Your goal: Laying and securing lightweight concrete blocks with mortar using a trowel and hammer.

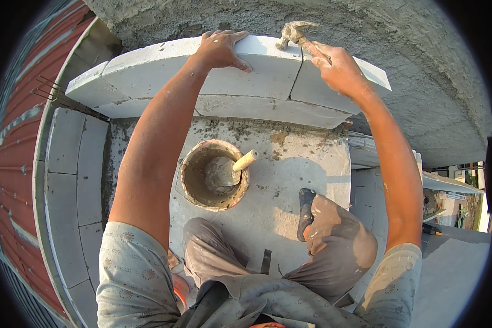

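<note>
My left hand rests with fingers spread over the top edge of a white block wall, its thumb lying on the near face. My right hand is closed around the handle of a claw hammer, whose head is at the top of the block, beside a dark vertical joint. A mortar-smeared bucket stands below between my arms, holding grey mix and a tool with a pale wooden handle.
Grey rough render lies beyond the blocks. Another block wall runs down the left, with rebar at its corner and red corrugated roofing outside it. My bent legs and dark footwear are on the concrete slab. Ledges drop away at right.
</note>
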`<action>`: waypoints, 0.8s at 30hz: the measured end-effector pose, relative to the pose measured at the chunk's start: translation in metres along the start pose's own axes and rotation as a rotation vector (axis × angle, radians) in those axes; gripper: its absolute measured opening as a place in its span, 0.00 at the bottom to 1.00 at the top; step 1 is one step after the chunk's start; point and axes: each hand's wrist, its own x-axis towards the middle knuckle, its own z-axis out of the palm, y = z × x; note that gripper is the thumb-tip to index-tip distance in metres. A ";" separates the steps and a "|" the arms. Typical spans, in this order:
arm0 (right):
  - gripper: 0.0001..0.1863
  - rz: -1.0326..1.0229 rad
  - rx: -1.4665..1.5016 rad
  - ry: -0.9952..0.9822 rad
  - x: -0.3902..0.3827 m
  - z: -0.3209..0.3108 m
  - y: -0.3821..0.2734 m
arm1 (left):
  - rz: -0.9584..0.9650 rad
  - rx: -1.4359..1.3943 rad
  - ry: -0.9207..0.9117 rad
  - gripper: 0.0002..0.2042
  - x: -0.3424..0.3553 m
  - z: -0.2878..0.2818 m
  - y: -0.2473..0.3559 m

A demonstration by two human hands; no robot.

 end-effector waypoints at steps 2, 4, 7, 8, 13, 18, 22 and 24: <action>0.23 0.341 0.150 -0.209 -0.006 -0.023 -0.025 | -0.026 0.000 -0.031 0.57 -0.001 0.001 -0.002; 0.23 0.008 0.120 0.322 -0.011 -0.020 0.010 | 0.033 -0.015 0.032 0.56 0.003 0.001 -0.001; 0.22 0.023 -0.004 0.281 -0.030 -0.013 0.029 | 0.023 -0.044 -0.011 0.55 0.006 -0.002 0.003; 0.22 0.009 -0.101 0.173 -0.031 -0.008 0.033 | 0.014 -0.057 -0.013 0.55 0.006 -0.001 0.001; 0.22 0.120 0.078 0.275 -0.040 -0.027 0.012 | 0.018 -0.026 -0.007 0.56 0.005 -0.001 0.000; 0.23 0.112 0.038 0.215 -0.056 0.001 0.034 | 0.009 -0.012 -0.010 0.57 0.009 0.000 0.001; 0.22 0.161 -0.005 0.137 -0.054 -0.003 0.027 | 0.072 0.183 0.002 0.52 0.012 0.005 0.029; 0.22 0.118 0.011 0.150 -0.056 -0.002 0.027 | 0.158 0.203 0.060 0.45 0.019 0.014 0.053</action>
